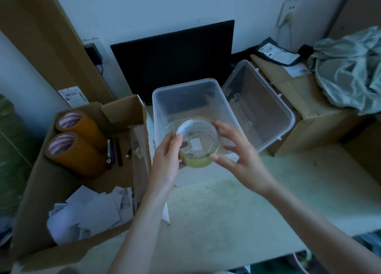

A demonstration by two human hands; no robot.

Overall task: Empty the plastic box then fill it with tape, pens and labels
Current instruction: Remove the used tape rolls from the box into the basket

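The left hand (168, 159) grips a tape roll (196, 142) (pale, wide-cored) over the plastic box (162, 100); the right hand (237, 158) hovers beside it, fingers loose.

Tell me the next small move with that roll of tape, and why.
Probably lower the tape roll into the plastic box and let go. The left hand grips the roll at the box's near rim, the right hand steadies it with spread fingers, and the box looks empty. Two more rolls and pens wait in the cardboard box.
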